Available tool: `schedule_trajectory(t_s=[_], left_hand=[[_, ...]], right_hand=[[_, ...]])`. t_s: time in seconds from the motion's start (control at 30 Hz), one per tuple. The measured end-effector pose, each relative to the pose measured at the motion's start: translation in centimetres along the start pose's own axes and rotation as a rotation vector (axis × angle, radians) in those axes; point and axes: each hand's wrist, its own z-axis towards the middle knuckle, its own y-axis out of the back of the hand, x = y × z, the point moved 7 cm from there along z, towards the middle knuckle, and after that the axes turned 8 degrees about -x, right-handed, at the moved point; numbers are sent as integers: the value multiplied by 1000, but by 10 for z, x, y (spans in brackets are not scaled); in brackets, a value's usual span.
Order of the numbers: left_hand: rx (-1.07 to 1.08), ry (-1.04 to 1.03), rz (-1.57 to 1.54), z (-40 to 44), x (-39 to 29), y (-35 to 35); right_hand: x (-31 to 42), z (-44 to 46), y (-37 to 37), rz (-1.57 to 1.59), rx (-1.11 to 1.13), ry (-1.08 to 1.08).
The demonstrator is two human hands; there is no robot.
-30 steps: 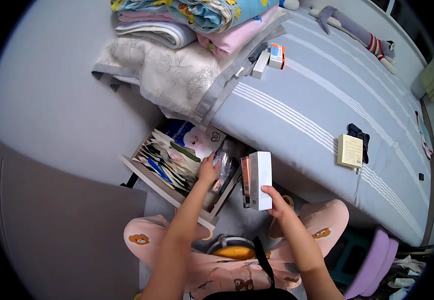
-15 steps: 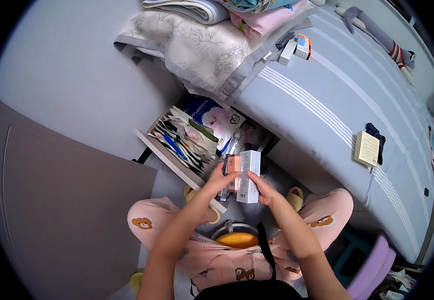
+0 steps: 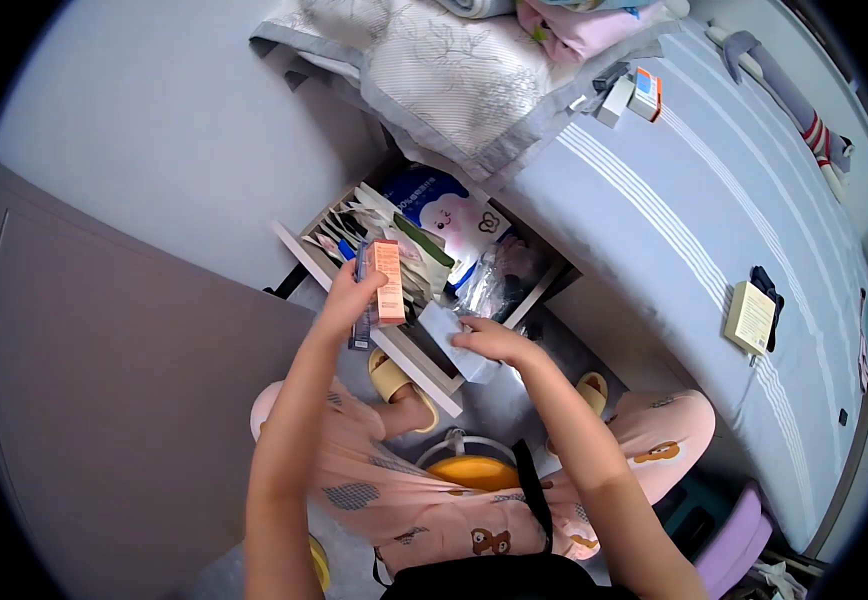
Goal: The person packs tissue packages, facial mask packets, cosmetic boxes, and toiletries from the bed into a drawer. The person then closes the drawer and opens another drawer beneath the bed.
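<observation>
My left hand point(image 3: 354, 293) is closed round an orange box point(image 3: 388, 283) and a slim dark box point(image 3: 360, 328) side by side, over the front left of an open drawer point(image 3: 409, 357). Tilted in my right hand point(image 3: 494, 341) is a white box point(image 3: 446, 335), above the drawer's front right corner. Inside the drawer stand many flat packets point(image 3: 364, 222), a blue and white bag with a pink cartoon face point(image 3: 446, 222), and crumpled clear plastic point(image 3: 489, 285).
The bed point(image 3: 644, 230) on the right holds small boxes point(image 3: 646, 95), a pale yellow box point(image 3: 751, 317) and a long plush toy point(image 3: 789, 95). A grey door panel point(image 3: 124, 390) stands at left. Yellow slippers point(image 3: 391, 378) and a round yellow-topped object point(image 3: 471, 472) are on the floor.
My hands have moved apart. The left has carried the orange and dark boxes left and up; the right has tilted the white box over the drawer's front corner. The view has shifted slightly.
</observation>
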Motion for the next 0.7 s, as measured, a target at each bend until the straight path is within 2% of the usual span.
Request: schedule_trajectory(t_s=[0.03, 0.07, 0.3, 0.47, 0.67, 0.7], left_hand=[[20, 34, -50, 2, 9, 4], [19, 13, -22, -2, 8, 4], [86, -28, -20, -7, 19, 0], [13, -53, -28, -7, 17, 12], [-25, -46, 29, 1, 32, 19], [-33, -41, 37, 3, 36, 20]], right_hand=[[-7, 26, -13, -233, 1, 117], [-3, 34, -18, -451, 6, 73], [6, 75, -60, -784, -6, -109], [-33, 84, -75, -535, -213, 147], [-51, 93, -79, -472, -229, 137], [-54, 95, -83, -464, -227, 196]])
